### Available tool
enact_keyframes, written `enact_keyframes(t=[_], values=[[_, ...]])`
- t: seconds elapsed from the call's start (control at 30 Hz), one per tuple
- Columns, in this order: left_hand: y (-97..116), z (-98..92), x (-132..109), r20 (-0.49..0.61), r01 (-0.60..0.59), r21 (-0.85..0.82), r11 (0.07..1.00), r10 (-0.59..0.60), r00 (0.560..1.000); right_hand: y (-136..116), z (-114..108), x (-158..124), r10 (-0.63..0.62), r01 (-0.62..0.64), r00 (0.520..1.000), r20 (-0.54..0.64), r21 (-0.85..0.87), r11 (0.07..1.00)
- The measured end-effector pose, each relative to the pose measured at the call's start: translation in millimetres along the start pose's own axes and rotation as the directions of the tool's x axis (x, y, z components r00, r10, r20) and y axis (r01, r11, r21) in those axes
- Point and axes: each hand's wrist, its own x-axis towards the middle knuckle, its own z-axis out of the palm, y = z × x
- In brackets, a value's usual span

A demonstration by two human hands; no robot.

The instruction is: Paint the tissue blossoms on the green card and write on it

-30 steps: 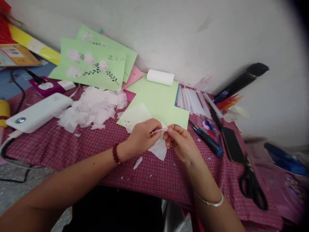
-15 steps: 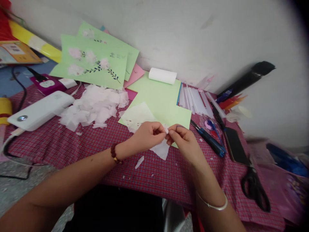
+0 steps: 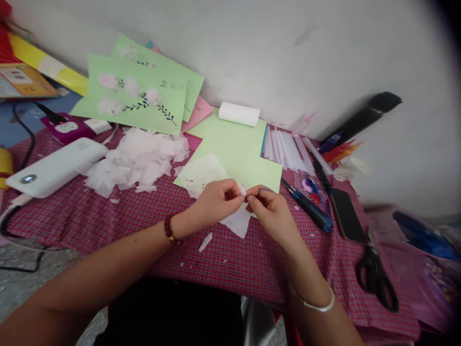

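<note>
My left hand [image 3: 220, 199] and my right hand [image 3: 272, 211] meet fingertip to fingertip, both pinching a small piece of white tissue paper [image 3: 242, 190]. Below them lies a white sheet [image 3: 237, 223], partly covered by the hands, on pale green paper [image 3: 234, 144]. A heap of cut white tissue [image 3: 139, 158] rests to the left. Behind it lean green cards [image 3: 144, 113] with pale paper flowers and dark leafy stems.
A white power bank [image 3: 57, 166] and purple socket block [image 3: 66, 129] sit at the left. To the right are a blue-black cutter [image 3: 311, 211], a phone [image 3: 347, 214] and black scissors [image 3: 376, 276]. A white roll [image 3: 239, 114] lies near the wall.
The view has shifted slightly, so everything sits a little further left. Both hands keep their pinch on the tissue piece, with the fingertips slightly changed in position.
</note>
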Motion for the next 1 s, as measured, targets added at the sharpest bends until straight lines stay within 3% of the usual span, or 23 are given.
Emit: enact_keyframes(t=[0.17, 0.3, 0.5, 0.63, 0.77, 0.87, 1.0], values=[[-5.0, 2.0, 0.7, 0.011, -0.02, -0.052, 0.998, 0.021, 1.0, 5.3, 2.9, -0.2, -0.071, 0.07, 0.997, -0.021, -0.057, 0.996], [-10.0, 1.7, 3.5, 0.084, 0.0, -0.023, 1.0, 0.002, 0.996, 8.4, 1.8, 3.4, -0.009, 0.009, 1.0, -0.014, -0.001, 1.0], [-8.3, -8.0, 9.0, -0.089, 0.046, 0.124, 0.991, -0.035, 0.995, 20.3, -3.3, 13.5, 0.095, -0.088, 0.99, -0.107, 0.066, 0.994], [-15.1, -14.1, 8.9, -0.043, 0.035, 0.389, 0.92, -0.02, 0.999, 28.7, -5.5, 14.8, 0.03, -0.032, 0.997, -0.074, -0.029, 0.999], [-19.5, -20.0, 9.1, 0.014, -0.019, 0.597, 0.802, 0.013, 1.0, 36.9, -14.9, 16.9, -0.043, 0.021, 0.989, -0.143, -0.156, 0.988], [-20.1, -21.7, 10.5, 0.062, -0.064, 0.662, 0.747, 0.03, 0.998, 42.5, -22.6, 20.0, -0.061, 0.031, 0.989, -0.132, -0.223, 0.974], [-27.7, -16.8, 13.4, 0.082, -0.152, 0.601, 0.784, 0.129, 0.988, 47.8, -25.8, 22.6, -0.035, 0.007, 0.996, -0.084, -0.308, 0.951]])
